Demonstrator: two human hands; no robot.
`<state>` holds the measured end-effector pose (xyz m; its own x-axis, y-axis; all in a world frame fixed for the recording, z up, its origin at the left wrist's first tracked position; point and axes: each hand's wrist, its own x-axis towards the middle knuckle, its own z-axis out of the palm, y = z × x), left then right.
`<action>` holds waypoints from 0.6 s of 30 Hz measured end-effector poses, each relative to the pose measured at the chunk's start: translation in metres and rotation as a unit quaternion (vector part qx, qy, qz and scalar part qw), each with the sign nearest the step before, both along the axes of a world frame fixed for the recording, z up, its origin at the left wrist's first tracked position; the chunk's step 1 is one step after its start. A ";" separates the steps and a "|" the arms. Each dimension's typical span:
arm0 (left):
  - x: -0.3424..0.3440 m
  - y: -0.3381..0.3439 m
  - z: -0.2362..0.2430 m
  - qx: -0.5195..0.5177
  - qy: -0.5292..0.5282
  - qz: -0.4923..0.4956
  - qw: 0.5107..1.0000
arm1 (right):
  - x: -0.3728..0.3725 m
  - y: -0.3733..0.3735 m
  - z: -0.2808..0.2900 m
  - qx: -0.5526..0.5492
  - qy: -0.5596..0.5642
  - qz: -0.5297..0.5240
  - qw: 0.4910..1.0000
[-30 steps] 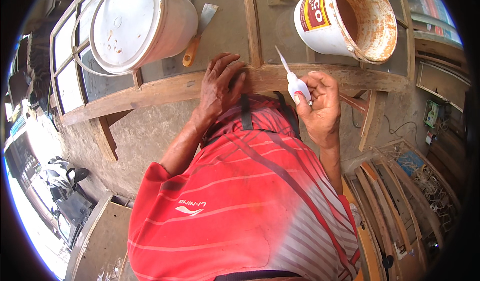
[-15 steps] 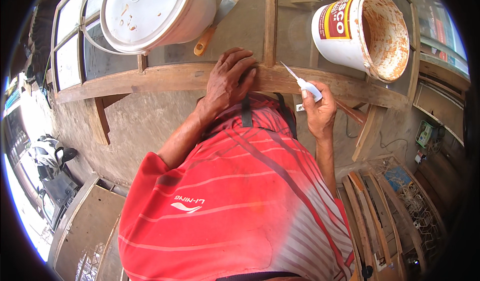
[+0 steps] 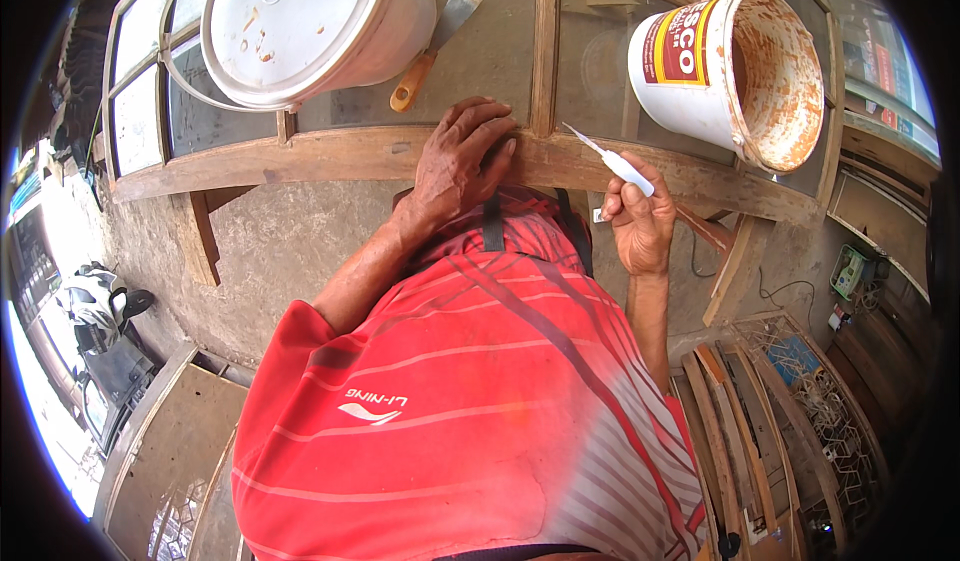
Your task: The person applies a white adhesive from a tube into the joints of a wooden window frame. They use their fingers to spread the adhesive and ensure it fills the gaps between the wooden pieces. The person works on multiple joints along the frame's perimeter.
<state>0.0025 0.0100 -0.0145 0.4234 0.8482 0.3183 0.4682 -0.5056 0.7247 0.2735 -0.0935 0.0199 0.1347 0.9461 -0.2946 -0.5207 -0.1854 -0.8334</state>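
Observation:
My right hand (image 3: 643,226) grips a small white squeeze bottle (image 3: 628,172) with a long thin nozzle that points up and to the left. The bottle is tilted, just in front of a wooden window frame (image 3: 350,154) with glass panes. My left hand (image 3: 466,157) rests on the frame's near rail, its fingers loosely bent and holding nothing. Beyond it, a putty knife (image 3: 412,82) with an orange-brown wooden handle lies on the glass.
A white lidded bucket (image 3: 290,31) stands on the frame at the left. At the right, an open bucket (image 3: 690,46) lies tipped, smeared inside with orange-brown residue. Wooden slats (image 3: 735,431) lie at lower right. A motorcycle (image 3: 105,351) stands far left.
My right hand has turned, tilting the squeeze bottle flatter, and the fingers have shifted around it. My left hand stays on the rail.

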 end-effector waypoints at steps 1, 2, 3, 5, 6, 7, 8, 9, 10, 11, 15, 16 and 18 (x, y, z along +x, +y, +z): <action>0.000 0.000 0.001 -0.001 0.001 0.000 1.000 | 0.001 0.001 0.001 -0.012 0.032 -0.012 0.999; 0.000 0.000 0.001 -0.001 0.002 0.000 1.000 | 0.001 0.002 0.002 -0.023 0.065 -0.025 0.997; 0.000 0.000 0.001 -0.002 0.002 0.000 1.000 | 0.001 0.002 0.003 -0.034 0.097 -0.037 0.994; 0.000 0.000 0.002 -0.005 0.002 0.000 1.000 | 0.000 0.005 0.002 -0.033 0.023 -0.023 0.999; 0.000 0.000 0.002 -0.006 0.002 0.001 1.000 | -0.001 0.006 0.002 -0.032 -0.013 -0.015 0.999; 0.001 0.000 0.003 -0.006 0.003 0.002 1.000 | -0.001 0.006 0.001 -0.036 -0.035 -0.016 0.999; 0.001 0.000 0.003 -0.007 0.003 0.002 1.000 | -0.001 0.006 0.000 -0.040 -0.057 -0.018 0.997; 0.001 0.000 0.003 -0.008 0.004 0.003 1.000 | -0.002 0.006 -0.001 -0.043 -0.078 -0.019 0.996; 0.001 0.000 0.003 -0.009 0.005 0.003 1.000 | -0.001 0.005 -0.004 -0.040 -0.088 -0.018 0.995; 0.001 0.001 0.003 -0.009 0.006 0.004 1.000 | 0.001 0.004 -0.007 -0.038 -0.097 -0.017 0.994; 0.000 0.000 0.002 -0.011 0.002 0.004 1.000 | 0.001 0.005 -0.005 -0.043 -0.153 -0.018 0.987; 0.000 0.001 0.002 -0.011 0.001 0.004 1.000 | 0.000 0.006 -0.005 -0.038 -0.174 -0.018 0.984; 0.001 0.000 0.001 -0.011 0.000 0.004 1.000 | -0.002 0.006 -0.004 -0.028 -0.217 -0.018 0.976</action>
